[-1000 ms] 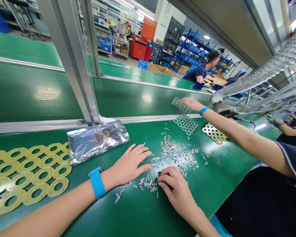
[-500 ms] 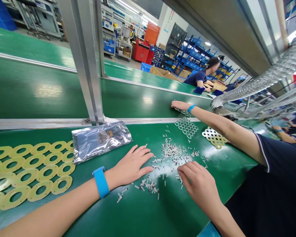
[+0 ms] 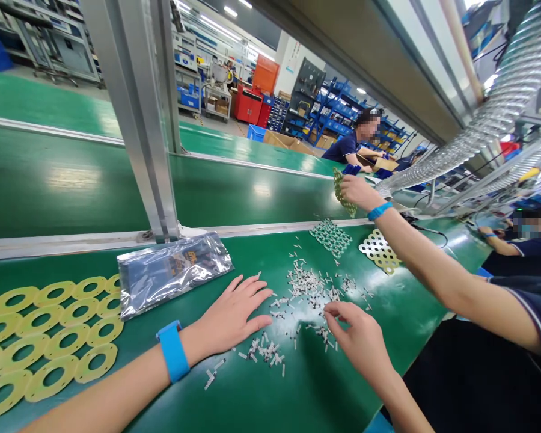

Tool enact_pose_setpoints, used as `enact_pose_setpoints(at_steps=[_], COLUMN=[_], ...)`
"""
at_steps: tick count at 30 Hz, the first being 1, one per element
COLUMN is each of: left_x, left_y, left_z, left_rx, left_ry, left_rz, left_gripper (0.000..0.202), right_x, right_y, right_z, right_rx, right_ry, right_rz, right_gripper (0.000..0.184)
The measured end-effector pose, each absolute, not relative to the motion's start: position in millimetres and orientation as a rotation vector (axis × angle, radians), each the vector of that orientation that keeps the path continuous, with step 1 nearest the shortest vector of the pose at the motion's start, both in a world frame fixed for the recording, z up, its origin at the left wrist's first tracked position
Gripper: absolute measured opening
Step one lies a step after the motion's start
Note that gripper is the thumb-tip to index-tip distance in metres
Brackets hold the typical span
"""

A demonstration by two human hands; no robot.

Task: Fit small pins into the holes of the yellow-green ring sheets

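My left hand (image 3: pixel 232 316) lies flat on the green table, fingers spread, a blue wristband on its wrist. Just right of its fingertips is a loose pile of small two-legged electronic components (image 3: pixel 306 281) with pale legs and dark ends. A smaller cluster of the same components (image 3: pixel 265 350) lies below the thumb. At the pile's lower right edge, my right hand (image 3: pixel 360 337) has thumb and forefinger pinched together over the components. Whether a component is between those fingertips is too small to tell.
Ring-shaped yellow panels (image 3: pixel 49 337) lie at the left beside a silver bag (image 3: pixel 174 270). Past the pile are a green lattice panel (image 3: pixel 331 237) and a perforated panel (image 3: pixel 381 251). A co-worker's hand (image 3: pixel 360 191) holds up another panel (image 3: pixel 344 195). A metal post (image 3: pixel 135 120) stands behind the bag.
The co-worker's hand has lifted a panel from the conveyor and tilted it upright. My right hand stays pinched near the pile; my left hand stays flat. The view has shifted slightly.
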State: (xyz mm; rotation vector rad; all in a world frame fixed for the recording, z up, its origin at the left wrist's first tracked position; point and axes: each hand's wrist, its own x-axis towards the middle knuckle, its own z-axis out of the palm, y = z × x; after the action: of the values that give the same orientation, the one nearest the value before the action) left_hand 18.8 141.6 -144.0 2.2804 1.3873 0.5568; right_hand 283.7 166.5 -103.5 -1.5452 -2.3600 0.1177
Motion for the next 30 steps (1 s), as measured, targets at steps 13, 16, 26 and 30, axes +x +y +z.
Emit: enact_pose_setpoints(at_steps=[13,16,26,30], left_x=[16.5,15.2,18.3,19.4], left_y=[142.6,143.8,142.1,140.4], left_z=[-148.3,-149.9,-144.0,-141.9], left_rx=[2.347,2.369,2.308,2.294], left_ry=[1.395,1.392,1.414,1.408], left_rz=[0.53,0.522,0.429,0.447], left_gripper=[0.048,0.047,0.05,0.05], right_x=[273.5,255.3,290.8,276.9], right_y=[187.9,185.7,167.1,174.9], right_z=[-146.7,-141.8,-144.0,-140.9], right_rx=[-1.593,-1.479,-1.663,-1.59], right_ry=[-2.633,-2.754,-2.641,-2.64], right_rz=[0.166,0.187,0.07,0.074], right_gripper=[0.056,0.062,0.056,0.055])
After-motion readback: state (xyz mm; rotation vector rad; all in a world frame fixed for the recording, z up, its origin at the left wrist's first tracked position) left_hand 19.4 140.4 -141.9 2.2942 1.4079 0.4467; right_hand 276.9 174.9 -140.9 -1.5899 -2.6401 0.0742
